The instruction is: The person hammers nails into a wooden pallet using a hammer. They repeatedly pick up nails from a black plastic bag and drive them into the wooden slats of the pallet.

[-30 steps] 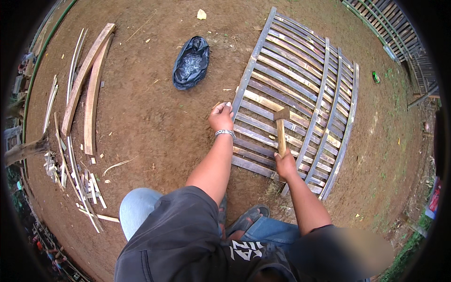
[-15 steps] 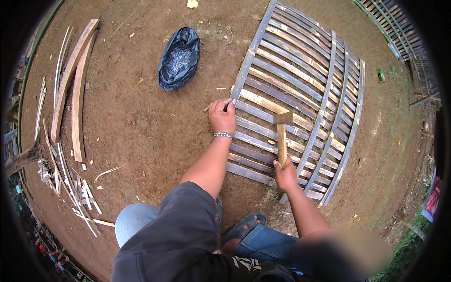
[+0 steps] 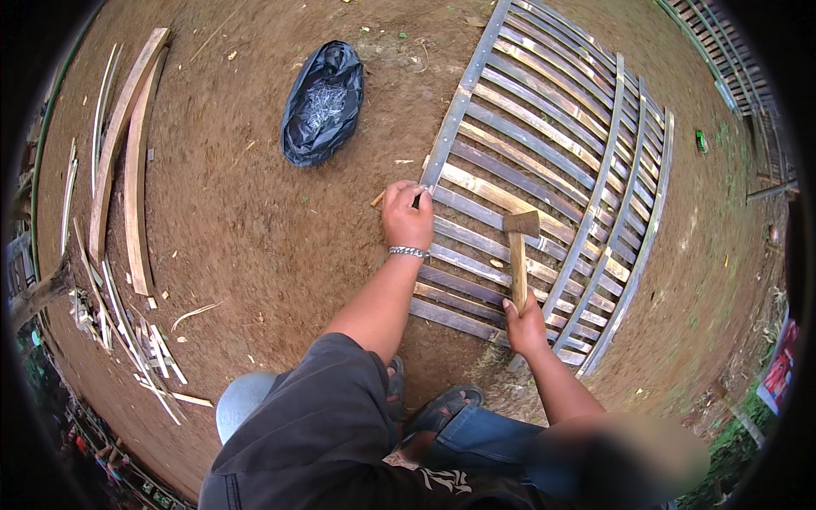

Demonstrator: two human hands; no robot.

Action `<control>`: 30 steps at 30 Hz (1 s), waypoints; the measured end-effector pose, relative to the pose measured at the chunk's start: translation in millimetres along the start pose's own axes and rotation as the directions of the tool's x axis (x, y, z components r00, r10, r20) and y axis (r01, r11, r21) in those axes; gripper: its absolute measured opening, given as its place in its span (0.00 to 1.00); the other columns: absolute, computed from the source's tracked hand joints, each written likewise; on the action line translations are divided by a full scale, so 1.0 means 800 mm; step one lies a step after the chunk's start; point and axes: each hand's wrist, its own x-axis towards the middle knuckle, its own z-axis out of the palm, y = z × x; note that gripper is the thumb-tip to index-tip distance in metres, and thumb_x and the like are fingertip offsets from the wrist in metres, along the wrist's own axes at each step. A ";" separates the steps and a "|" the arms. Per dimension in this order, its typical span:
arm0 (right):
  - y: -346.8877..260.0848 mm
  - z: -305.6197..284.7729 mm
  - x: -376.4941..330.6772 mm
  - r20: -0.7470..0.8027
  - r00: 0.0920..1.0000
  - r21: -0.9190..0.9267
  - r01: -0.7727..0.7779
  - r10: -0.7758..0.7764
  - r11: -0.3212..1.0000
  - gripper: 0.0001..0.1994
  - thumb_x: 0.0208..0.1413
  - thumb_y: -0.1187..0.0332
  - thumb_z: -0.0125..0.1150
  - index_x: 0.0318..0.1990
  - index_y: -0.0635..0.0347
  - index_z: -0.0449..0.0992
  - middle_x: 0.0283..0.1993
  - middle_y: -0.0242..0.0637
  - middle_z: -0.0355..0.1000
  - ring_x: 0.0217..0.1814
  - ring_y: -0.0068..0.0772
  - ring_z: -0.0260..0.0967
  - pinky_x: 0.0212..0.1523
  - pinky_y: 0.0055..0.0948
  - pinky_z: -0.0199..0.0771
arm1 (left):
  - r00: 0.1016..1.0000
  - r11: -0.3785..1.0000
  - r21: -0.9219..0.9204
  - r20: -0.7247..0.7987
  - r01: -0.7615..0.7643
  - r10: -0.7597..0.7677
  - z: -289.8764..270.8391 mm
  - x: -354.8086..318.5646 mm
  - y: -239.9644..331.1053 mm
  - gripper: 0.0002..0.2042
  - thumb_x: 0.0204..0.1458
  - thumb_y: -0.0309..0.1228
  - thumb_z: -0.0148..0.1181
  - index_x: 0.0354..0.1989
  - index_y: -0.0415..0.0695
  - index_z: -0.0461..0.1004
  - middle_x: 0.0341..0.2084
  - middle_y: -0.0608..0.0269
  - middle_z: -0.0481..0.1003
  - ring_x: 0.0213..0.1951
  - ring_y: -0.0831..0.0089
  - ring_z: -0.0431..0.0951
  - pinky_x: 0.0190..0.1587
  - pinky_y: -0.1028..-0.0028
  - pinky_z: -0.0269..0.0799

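The left hand [image 3: 408, 217] has shifted in over the slatted panel's edge strip [image 3: 460, 106]

Single head-worn fisheye view, upright, facing steeply downward from above the wearer's torso [image 3: 306, 416]; left hand [image 3: 406, 214] and right hand [image 3: 525, 327] at middle range, ground [image 3: 246, 238] bowed at its outer edges.

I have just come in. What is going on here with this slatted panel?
A person's right hand grips a wooden-handled tool, its head over the slatted panel on the ground. The left hand is at the panel's left rail, fingers pinched; what they hold is too small to tell. Beyond, left, sits an open black bag containing thin, shiny pieces.
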 end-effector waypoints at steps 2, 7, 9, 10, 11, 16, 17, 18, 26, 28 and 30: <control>-0.003 0.001 0.000 -0.008 1.000 -0.003 -0.007 0.007 1.000 0.18 0.63 0.64 0.62 0.56 0.64 0.69 0.43 0.64 0.75 0.49 0.69 0.73 0.47 0.51 0.73 | 1.000 1.000 -0.001 0.020 -0.013 0.013 -0.002 0.000 -0.001 0.04 0.49 0.24 0.68 0.32 0.39 0.82 0.35 0.54 0.79 0.41 0.56 0.79 0.47 0.63 0.74; -0.003 0.004 0.000 -0.015 1.000 -0.015 0.004 -0.004 1.000 0.19 0.63 0.64 0.62 0.55 0.64 0.69 0.42 0.65 0.75 0.47 0.70 0.74 0.46 0.52 0.73 | 1.000 1.000 -0.004 0.000 -0.021 0.021 0.000 0.001 0.004 0.03 0.49 0.23 0.67 0.32 0.40 0.82 0.35 0.54 0.79 0.40 0.56 0.79 0.46 0.63 0.74; -0.010 0.001 -0.003 -0.021 1.000 -0.031 0.014 -0.015 0.999 0.19 0.64 0.63 0.60 0.57 0.64 0.68 0.42 0.65 0.75 0.48 0.70 0.74 0.47 0.52 0.73 | 1.000 1.000 0.016 -0.001 -0.022 0.022 0.001 0.001 0.000 0.02 0.50 0.23 0.67 0.31 0.40 0.82 0.34 0.55 0.78 0.40 0.56 0.79 0.46 0.63 0.74; -0.014 0.000 -0.005 -0.025 0.999 -0.039 0.019 -0.020 0.999 0.19 0.65 0.63 0.59 0.57 0.64 0.68 0.42 0.65 0.75 0.48 0.70 0.74 0.47 0.52 0.73 | 1.000 0.999 0.026 -0.001 -0.023 0.023 0.001 0.002 0.000 0.02 0.50 0.23 0.67 0.31 0.40 0.82 0.34 0.55 0.78 0.39 0.57 0.79 0.45 0.63 0.74; -0.016 0.001 -0.007 -0.029 0.999 -0.039 0.029 -0.030 0.999 0.19 0.65 0.64 0.58 0.59 0.64 0.66 0.43 0.65 0.75 0.49 0.70 0.74 0.48 0.52 0.73 | 1.000 0.999 0.028 -0.004 -0.024 0.024 0.001 0.002 0.001 0.02 0.50 0.23 0.67 0.31 0.40 0.82 0.34 0.55 0.78 0.39 0.57 0.78 0.45 0.62 0.74; -0.044 0.008 -0.011 -0.048 0.973 0.010 0.228 -0.227 0.974 0.22 0.68 0.64 0.53 0.66 0.61 0.59 0.46 0.65 0.75 0.51 0.70 0.74 0.50 0.52 0.73 | 0.998 0.996 0.072 -0.025 -0.059 0.061 0.006 0.000 0.001 0.01 0.50 0.24 0.66 0.31 0.41 0.81 0.33 0.55 0.78 0.38 0.57 0.78 0.44 0.62 0.74; -0.054 0.008 -0.009 -0.001 0.974 0.018 0.228 -0.228 0.974 0.23 0.69 0.63 0.51 0.67 0.58 0.56 0.47 0.65 0.74 0.50 0.72 0.74 0.49 0.54 0.73 | 0.998 0.996 0.063 -0.028 -0.062 0.064 0.006 0.000 0.000 0.01 0.50 0.24 0.66 0.31 0.42 0.81 0.33 0.55 0.78 0.38 0.56 0.78 0.43 0.62 0.74; -0.064 0.010 -0.004 0.023 0.972 0.012 0.235 -0.236 0.972 0.23 0.69 0.63 0.51 0.67 0.57 0.56 0.47 0.65 0.75 0.50 0.72 0.74 0.49 0.55 0.73 | 0.997 0.996 0.054 -0.030 -0.065 0.067 0.006 0.000 0.000 0.01 0.50 0.24 0.66 0.31 0.42 0.81 0.32 0.55 0.78 0.38 0.56 0.78 0.43 0.61 0.74; -0.110 0.031 0.038 0.088 0.949 -0.042 0.306 -0.301 0.951 0.22 0.68 0.64 0.53 0.67 0.53 0.60 0.50 0.62 0.75 0.50 0.70 0.73 0.49 0.58 0.73 | 0.999 0.997 0.074 -0.015 -0.038 0.039 0.007 0.002 0.002 0.03 0.48 0.23 0.66 0.31 0.42 0.80 0.33 0.56 0.77 0.39 0.54 0.77 0.43 0.60 0.73; -0.116 0.035 0.041 0.049 0.940 -0.044 0.338 -0.336 0.940 0.22 0.67 0.65 0.54 0.66 0.54 0.61 0.49 0.62 0.75 0.51 0.70 0.73 0.49 0.58 0.74 | 0.999 0.998 0.063 -0.007 -0.032 0.033 0.007 0.002 0.003 0.03 0.47 0.23 0.66 0.30 0.42 0.79 0.33 0.55 0.76 0.39 0.54 0.77 0.43 0.59 0.73; -0.123 0.037 0.050 0.056 0.947 -0.085 0.321 -0.317 0.943 0.22 0.67 0.66 0.54 0.66 0.54 0.62 0.50 0.62 0.75 0.51 0.70 0.73 0.50 0.57 0.74 | 1.000 0.995 0.099 0.006 -0.011 0.011 0.006 0.002 0.003 0.03 0.47 0.23 0.66 0.29 0.42 0.79 0.33 0.55 0.76 0.39 0.53 0.77 0.44 0.59 0.73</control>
